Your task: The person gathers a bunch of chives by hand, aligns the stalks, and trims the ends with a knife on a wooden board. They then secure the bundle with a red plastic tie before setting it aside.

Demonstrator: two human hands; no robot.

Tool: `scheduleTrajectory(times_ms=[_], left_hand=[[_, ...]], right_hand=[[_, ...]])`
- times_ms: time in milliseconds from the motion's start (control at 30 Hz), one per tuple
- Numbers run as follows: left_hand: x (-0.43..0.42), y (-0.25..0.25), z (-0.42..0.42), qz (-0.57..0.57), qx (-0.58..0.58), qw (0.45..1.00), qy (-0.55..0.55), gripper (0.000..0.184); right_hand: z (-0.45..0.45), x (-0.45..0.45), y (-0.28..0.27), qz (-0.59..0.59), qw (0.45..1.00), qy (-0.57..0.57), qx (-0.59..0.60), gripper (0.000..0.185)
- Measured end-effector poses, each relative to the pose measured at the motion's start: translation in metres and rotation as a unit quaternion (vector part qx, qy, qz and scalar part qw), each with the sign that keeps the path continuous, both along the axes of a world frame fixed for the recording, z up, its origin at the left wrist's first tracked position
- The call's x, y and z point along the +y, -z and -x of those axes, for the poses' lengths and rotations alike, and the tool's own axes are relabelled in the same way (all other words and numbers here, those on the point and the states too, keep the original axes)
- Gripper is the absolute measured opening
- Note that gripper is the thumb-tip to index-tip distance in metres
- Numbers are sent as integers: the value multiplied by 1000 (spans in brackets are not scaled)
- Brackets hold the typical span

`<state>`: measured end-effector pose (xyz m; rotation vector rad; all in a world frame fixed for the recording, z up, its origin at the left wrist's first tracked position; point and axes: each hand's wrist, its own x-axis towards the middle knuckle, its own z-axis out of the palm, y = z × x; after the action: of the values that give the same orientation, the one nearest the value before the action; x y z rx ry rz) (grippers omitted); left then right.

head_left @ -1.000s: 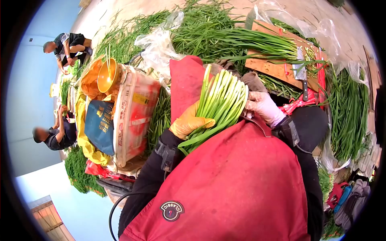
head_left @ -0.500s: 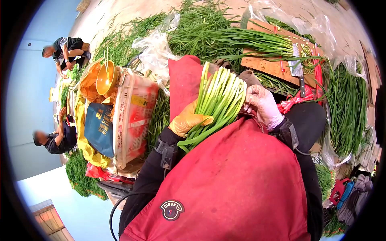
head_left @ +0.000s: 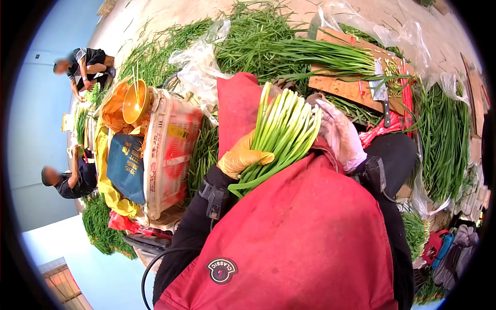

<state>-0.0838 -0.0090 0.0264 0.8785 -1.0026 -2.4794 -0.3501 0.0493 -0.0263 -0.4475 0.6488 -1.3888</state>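
Note:
My left hand (head_left: 242, 156), in a yellow-orange glove, is wrapped around a bunch of garlic chives (head_left: 289, 126) with the thumb across the stems. The pale stem ends fan upward and the green part comes out below the hand. At the bunch's right side is my right hand (head_left: 342, 135) in a pale, dirty glove. Its back faces me and its fingers reach up along the stems, partly hidden, so their grip does not show. Both hands are just above the red apron (head_left: 289, 232) on my lap.
A cutting board (head_left: 338, 88) holds more chives and a knife (head_left: 381, 90). Chive heaps (head_left: 258, 41) and plastic film (head_left: 199, 67) cover the floor ahead. A white-and-red crate (head_left: 175, 150) with a yellow bowl (head_left: 135, 102) stands at left. Two people (head_left: 77, 175) work beyond it.
My right hand has moved up and forward along the bunch, its fingers going from a pinch beside the stems to partly out of sight. My left hand keeps its hold.

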Motion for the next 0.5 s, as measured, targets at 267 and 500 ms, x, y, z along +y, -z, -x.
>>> scheduleTrajectory(times_ms=[267, 500], left_hand=[[5, -10, 23, -9, 86, 996, 30, 64], [-8, 10, 23, -91, 35, 989, 110, 71]], right_hand=[[-20, -7, -7, 50, 992, -115, -11, 88], [-41, -34, -50, 110, 975, -133, -139, 85]])
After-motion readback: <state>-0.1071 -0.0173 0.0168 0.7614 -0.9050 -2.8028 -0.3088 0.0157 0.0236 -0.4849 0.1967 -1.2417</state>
